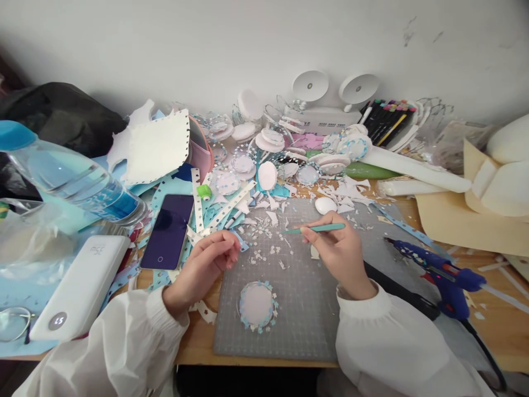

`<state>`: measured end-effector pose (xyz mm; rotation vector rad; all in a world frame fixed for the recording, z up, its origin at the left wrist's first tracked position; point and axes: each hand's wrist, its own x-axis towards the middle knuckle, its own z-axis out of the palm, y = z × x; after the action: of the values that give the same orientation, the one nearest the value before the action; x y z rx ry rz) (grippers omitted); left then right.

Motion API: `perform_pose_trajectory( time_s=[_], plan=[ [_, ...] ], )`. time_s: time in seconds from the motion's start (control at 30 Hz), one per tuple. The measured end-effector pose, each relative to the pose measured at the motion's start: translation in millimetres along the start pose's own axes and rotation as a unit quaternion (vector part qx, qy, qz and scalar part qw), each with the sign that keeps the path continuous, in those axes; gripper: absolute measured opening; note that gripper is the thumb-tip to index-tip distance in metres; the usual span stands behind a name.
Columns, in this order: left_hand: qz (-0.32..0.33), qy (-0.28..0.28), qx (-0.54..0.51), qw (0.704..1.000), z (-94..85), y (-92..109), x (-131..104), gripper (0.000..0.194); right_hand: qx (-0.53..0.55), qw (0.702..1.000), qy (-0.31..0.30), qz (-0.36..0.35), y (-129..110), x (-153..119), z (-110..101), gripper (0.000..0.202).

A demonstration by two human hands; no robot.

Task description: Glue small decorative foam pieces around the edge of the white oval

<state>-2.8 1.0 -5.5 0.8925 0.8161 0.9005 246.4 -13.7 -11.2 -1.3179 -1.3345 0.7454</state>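
My right hand (341, 251) grips a thin teal tool (318, 228) that points left over the grey cutting mat (297, 325). My left hand (206, 264) rests at the mat's left edge, fingers curled around a small blue paper piece (241, 241). Between and below the hands lies a round white disc (257, 305) ringed with tiny blue and white paper flowers. Small paper cut-outs (268, 242) are scattered on the mat near the tool's tip.
A dark phone (168, 231), white power bank (80, 286), water bottle (70, 176) and glasses (14, 322) sit left. A blue glue gun (438, 273) lies right. Several decorated discs (268, 143), paper scraps, markers (386, 118) and foam pieces (500, 176) crowd the back.
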Motion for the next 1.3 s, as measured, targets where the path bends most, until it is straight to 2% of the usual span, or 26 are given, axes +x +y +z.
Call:
perform_pose_trajectory(
  time_s=[0.13,0.23,0.47,1.0,1.3],
  plan=[
    [0.037,0.009,0.091,0.995,0.1,-4.9,-0.5,0.015,0.157,0.986,-0.032,0.044,-2.7,-5.7,7.5,0.020],
    [0.046,-0.017,0.143,0.989,4.2,-4.1,-3.4,0.015,0.206,0.975,-0.047,0.065,-6.7,-12.0,14.9,0.024],
    [0.054,-0.052,0.173,0.982,8.6,-5.7,-6.4,0.015,0.194,0.974,-0.094,0.066,-8.5,-24.1,24.4,0.019],
    [0.090,-0.058,0.231,0.967,4.5,-8.4,-9.3,0.011,0.214,0.971,-0.087,0.068,-6.1,-27.6,26.4,0.015],
    [0.096,-0.062,0.247,0.962,6.0,-7.1,-8.0,0.011,0.241,0.962,-0.108,0.077,-5.2,-27.8,25.6,0.011]
  ],
)
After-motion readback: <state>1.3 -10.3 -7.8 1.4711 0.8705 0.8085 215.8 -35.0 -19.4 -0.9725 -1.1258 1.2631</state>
